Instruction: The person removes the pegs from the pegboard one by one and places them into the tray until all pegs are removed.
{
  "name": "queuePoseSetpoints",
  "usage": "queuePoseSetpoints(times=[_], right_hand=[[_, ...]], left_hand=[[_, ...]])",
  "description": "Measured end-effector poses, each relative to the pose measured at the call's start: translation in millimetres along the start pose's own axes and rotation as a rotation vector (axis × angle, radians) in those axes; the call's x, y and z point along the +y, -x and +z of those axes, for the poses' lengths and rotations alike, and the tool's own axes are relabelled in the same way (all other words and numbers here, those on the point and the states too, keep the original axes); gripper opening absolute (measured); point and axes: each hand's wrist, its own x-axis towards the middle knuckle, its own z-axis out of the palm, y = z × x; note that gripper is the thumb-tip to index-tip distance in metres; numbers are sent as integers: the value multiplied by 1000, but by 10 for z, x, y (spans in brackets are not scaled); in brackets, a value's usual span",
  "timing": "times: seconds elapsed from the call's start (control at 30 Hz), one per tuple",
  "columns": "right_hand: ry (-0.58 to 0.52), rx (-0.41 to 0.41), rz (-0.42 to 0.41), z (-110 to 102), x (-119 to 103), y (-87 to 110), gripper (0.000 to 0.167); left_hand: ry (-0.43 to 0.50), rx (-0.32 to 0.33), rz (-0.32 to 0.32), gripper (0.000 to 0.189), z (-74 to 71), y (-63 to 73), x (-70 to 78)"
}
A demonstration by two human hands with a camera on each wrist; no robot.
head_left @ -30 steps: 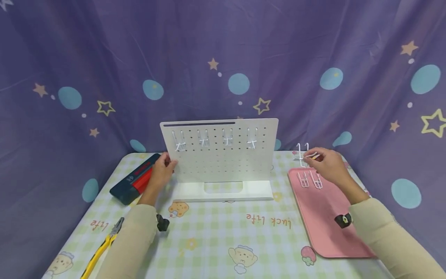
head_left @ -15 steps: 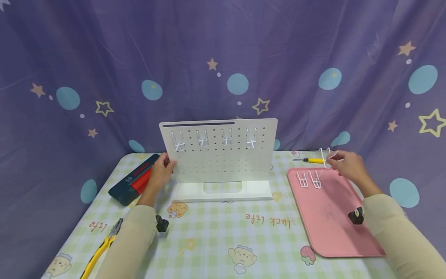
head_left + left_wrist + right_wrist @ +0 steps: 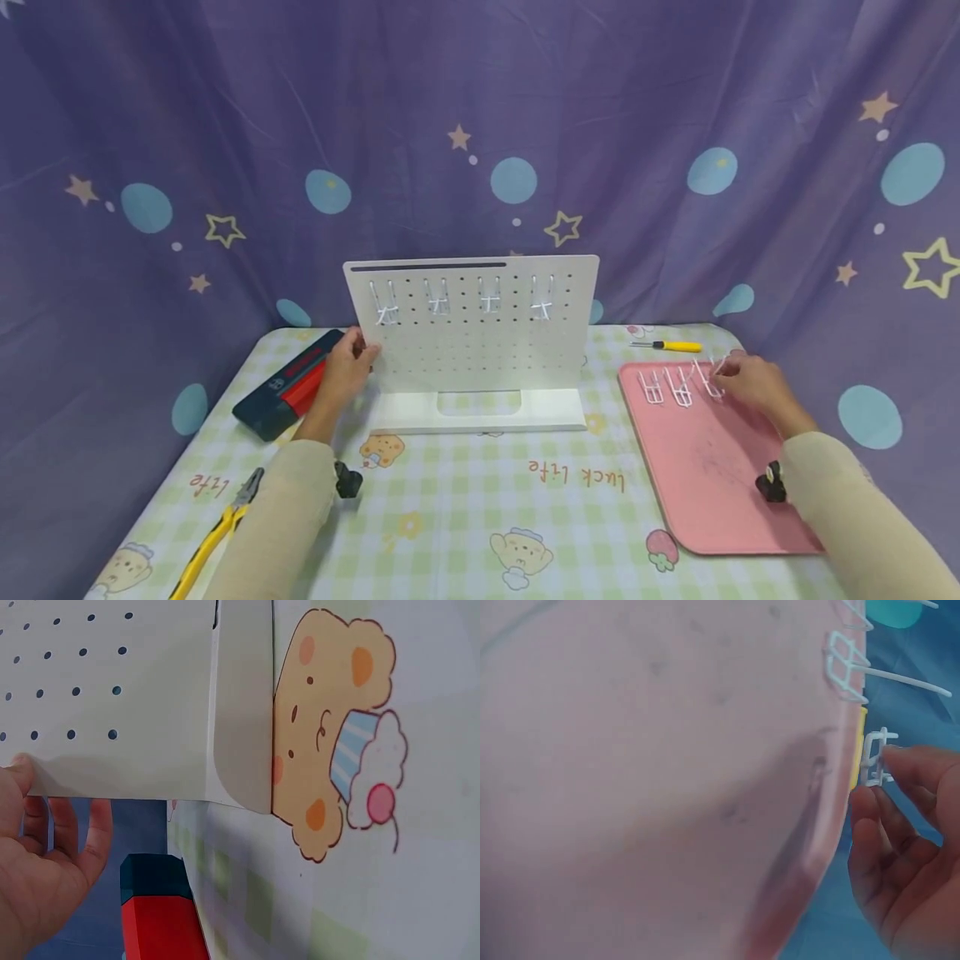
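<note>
A white pegboard (image 3: 480, 358) stands upright on its base, with several white wire hooks (image 3: 491, 297) hung in its upper rows. My left hand (image 3: 347, 372) pinches its left edge; in the left wrist view the thumb lies on the front face and the fingers (image 3: 96, 836) are behind. Over the far right part of the pink tray (image 3: 720, 500), my right hand (image 3: 757, 390) holds a white wire hook (image 3: 871, 760) between thumb and fingers. Two similar hooks, one of them this double-pronged hook (image 3: 681, 388), lie side by side on the tray just left of it.
Behind the tray lies a yellow-handled screwdriver (image 3: 678, 346). A dark blue and red case (image 3: 288, 387) sits left of the pegboard, beside my left hand. Yellow-handled pliers (image 3: 217, 533) lie at the front left, by the left sleeve. A purple curtain (image 3: 420, 100) hangs behind the table.
My right hand has carried the wire hook rightward from behind the tray, then down to the tray's far edge beside the other two, uncovering the screwdriver. The left hand stays on the pegboard.
</note>
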Motion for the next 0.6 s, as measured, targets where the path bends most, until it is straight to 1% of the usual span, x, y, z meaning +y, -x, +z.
queuePoseSetpoints(times=[0.2,0.37,0.5,0.6], right_hand=[[4,-30,27,121,55,-14,19],[-3,-48,58,205,127,-29,19],[-13,-52,93,228,138,-14,21],[-9,-47,97,223,130,-4,22]], left_hand=[[-10,5,4,27,-9,-7,20],[-5,-5,-20,30,-5,-3,18],[4,-13,-38,32,-4,0,15],[9,-11,-44,31,-1,0,9]])
